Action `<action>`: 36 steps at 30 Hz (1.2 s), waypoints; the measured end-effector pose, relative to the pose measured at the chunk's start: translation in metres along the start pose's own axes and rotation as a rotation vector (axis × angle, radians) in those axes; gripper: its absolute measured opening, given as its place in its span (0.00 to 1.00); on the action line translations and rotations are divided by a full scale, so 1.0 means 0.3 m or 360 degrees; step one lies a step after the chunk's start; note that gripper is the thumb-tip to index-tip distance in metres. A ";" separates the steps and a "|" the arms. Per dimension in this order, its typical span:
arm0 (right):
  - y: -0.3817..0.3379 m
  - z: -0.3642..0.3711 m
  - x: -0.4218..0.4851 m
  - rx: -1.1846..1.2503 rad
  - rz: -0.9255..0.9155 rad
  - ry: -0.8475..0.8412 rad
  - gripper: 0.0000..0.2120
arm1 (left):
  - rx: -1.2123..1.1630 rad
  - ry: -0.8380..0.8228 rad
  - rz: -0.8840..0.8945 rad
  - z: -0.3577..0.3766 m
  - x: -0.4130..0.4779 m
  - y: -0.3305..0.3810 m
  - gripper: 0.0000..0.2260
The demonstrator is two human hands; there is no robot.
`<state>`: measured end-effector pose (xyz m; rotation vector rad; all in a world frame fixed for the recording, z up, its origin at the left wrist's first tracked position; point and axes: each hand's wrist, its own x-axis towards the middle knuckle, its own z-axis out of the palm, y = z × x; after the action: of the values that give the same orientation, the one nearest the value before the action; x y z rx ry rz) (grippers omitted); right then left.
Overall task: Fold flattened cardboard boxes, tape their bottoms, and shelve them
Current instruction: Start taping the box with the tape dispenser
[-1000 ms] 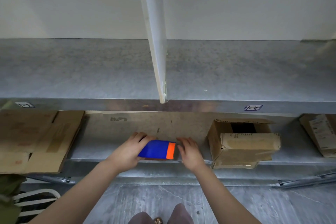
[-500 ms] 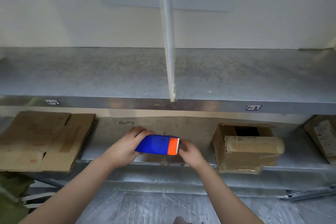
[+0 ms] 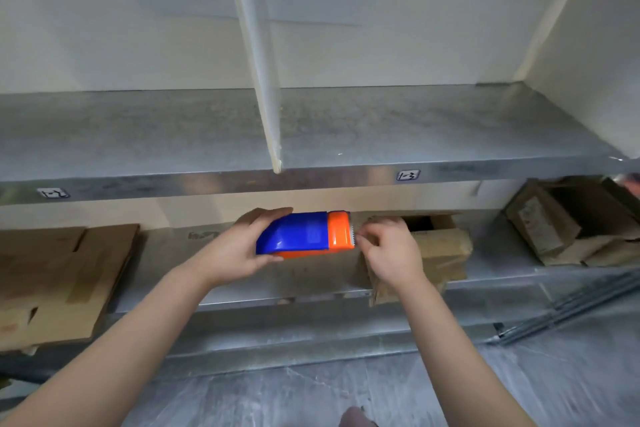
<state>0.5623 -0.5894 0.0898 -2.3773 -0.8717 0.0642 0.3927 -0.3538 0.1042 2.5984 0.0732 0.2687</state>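
My left hand [image 3: 239,250] grips a blue and orange tape dispenser [image 3: 304,234], held level in front of the lower shelf. My right hand [image 3: 388,253] pinches at the dispenser's toothed orange end, fingers closed on the tape's tip as far as I can tell. Behind the right hand a folded cardboard box [image 3: 440,246] stands on the lower metal shelf [image 3: 311,291]. A stack of flattened cardboard boxes [image 3: 59,281] lies on that shelf at the left.
Above is a wide metal shelf [image 3: 415,128] split by a white upright divider [image 3: 259,62]. Another open cardboard box [image 3: 571,218] sits at the far right of the lower shelf. Metal rails [image 3: 568,308] lie on the grey floor at the right.
Both hands have lifted the dispenser up and out from the lower shelf. My right hand moved from its side to its toothed end. The view tilted upward.
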 end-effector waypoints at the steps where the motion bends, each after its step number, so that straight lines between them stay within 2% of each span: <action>1: 0.029 -0.039 -0.001 -0.0014 0.0040 0.0059 0.10 | 0.0009 0.0002 -0.0002 -0.002 0.022 0.016 0.35; 4: 0.183 -0.181 -0.008 0.0075 0.0228 0.0196 0.05 | 0.0054 0.0022 -0.0116 -0.013 0.058 0.029 0.35; 7: 0.303 -0.294 -0.013 0.0182 0.0335 0.0168 0.05 | 0.0075 -0.0049 -0.0232 0.005 0.093 0.069 0.35; 14: 0.521 -0.353 0.046 0.0930 0.0835 0.0018 0.05 | 0.0108 -0.0049 -0.0335 0.132 0.247 0.257 0.35; 17: 0.573 -0.331 0.084 0.1247 0.0933 -0.0086 0.05 | 0.0192 -0.0060 -0.0428 0.168 0.288 0.305 0.34; 20: 0.596 -0.308 0.104 0.1435 0.0898 -0.0166 0.04 | 0.0248 -0.0069 -0.0502 0.185 0.304 0.327 0.35; 23: 0.623 -0.291 0.120 0.1313 0.0729 -0.0191 0.03 | 0.0267 -0.0072 -0.0570 0.189 0.308 0.336 0.35; 26: 0.631 -0.289 0.130 0.1226 0.0565 -0.0228 0.11 | 0.0253 -0.0075 -0.0592 0.192 0.321 0.342 0.36; 28: 0.630 -0.288 0.134 0.1218 0.0526 -0.0214 0.13 | 0.0236 -0.0084 -0.0606 0.198 0.331 0.340 0.36; 34: 0.669 -0.260 0.139 0.1045 0.0315 -0.0033 0.03 | 0.0184 -0.0024 -0.0598 0.212 0.341 0.324 0.34; 36: 0.671 -0.250 0.137 0.1055 0.0377 -0.0064 0.04 | 0.0194 -0.0045 -0.0607 0.210 0.345 0.313 0.35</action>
<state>0.7280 -0.7256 0.0463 -1.8382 -0.4763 0.4277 0.5069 -0.4551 0.1170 2.6388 0.5836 0.0902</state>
